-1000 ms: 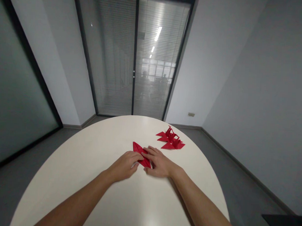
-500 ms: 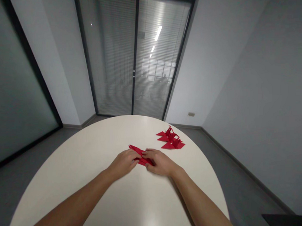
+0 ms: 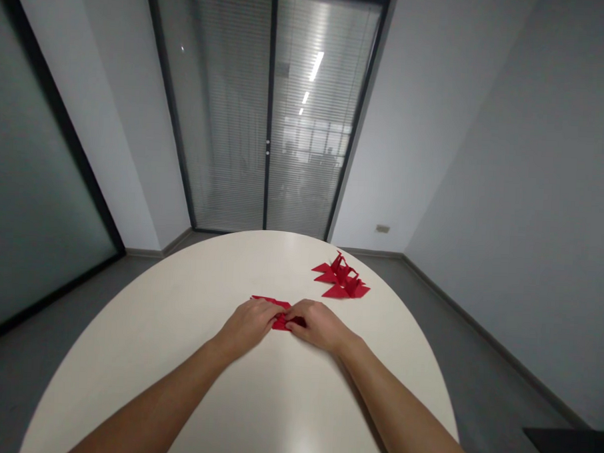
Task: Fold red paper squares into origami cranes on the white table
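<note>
A folded piece of red paper (image 3: 273, 303) lies flat on the white round table (image 3: 188, 302), mostly covered by both hands. My left hand (image 3: 248, 323) presses on its left part with curled fingers. My right hand (image 3: 316, 324) pinches and presses its right part, fingertips meeting the left hand's at the middle. Only a thin red strip and a small patch between the fingers show.
Several finished red paper figures (image 3: 341, 279) sit in a pile at the table's far right. Beyond the table are glass doors with blinds (image 3: 269, 111), grey walls and a grey floor. A dark object (image 3: 567, 452) shows at the bottom right corner.
The red paper, earlier tilted with a point sticking up to the left, has been turned and flattened under both hands. My hands have closed in over it.
</note>
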Available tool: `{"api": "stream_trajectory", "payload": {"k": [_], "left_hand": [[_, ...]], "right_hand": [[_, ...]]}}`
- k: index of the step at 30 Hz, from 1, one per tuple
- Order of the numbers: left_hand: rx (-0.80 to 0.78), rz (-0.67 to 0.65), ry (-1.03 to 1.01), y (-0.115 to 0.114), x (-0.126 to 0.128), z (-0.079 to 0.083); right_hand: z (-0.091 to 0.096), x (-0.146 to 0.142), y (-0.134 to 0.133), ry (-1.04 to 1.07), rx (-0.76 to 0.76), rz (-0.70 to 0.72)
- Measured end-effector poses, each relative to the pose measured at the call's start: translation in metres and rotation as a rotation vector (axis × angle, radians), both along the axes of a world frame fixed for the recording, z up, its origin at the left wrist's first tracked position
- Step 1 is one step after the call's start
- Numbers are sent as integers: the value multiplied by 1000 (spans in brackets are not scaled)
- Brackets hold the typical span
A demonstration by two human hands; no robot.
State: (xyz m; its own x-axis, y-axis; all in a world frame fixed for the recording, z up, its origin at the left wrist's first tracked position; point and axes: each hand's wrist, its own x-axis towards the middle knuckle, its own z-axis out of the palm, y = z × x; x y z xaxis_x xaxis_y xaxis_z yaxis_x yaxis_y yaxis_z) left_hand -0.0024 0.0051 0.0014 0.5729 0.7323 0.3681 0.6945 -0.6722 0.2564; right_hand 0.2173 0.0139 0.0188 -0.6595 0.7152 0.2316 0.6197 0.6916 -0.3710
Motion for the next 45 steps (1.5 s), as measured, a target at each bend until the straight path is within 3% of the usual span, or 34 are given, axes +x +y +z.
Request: {"api": "stream_trajectory", "payload": {"k": [16,22,30,39,45], "left_hand": [[123,-22,71,0,2,4],[73,32,97,2,3,1],[17,117,6,4,8,-1],[10,71,-55,5,7,-6],[-26,74,-123,11,7,-10]], "right_hand": [[-2,-2,-1,93,-59,-39],[-1,-4,-1,71,-8,-90],[-4,-7,1,96,-59,-202],[-9,-11,1,103,4,-148],[-13,-19,1,151,-30,-329]]}}
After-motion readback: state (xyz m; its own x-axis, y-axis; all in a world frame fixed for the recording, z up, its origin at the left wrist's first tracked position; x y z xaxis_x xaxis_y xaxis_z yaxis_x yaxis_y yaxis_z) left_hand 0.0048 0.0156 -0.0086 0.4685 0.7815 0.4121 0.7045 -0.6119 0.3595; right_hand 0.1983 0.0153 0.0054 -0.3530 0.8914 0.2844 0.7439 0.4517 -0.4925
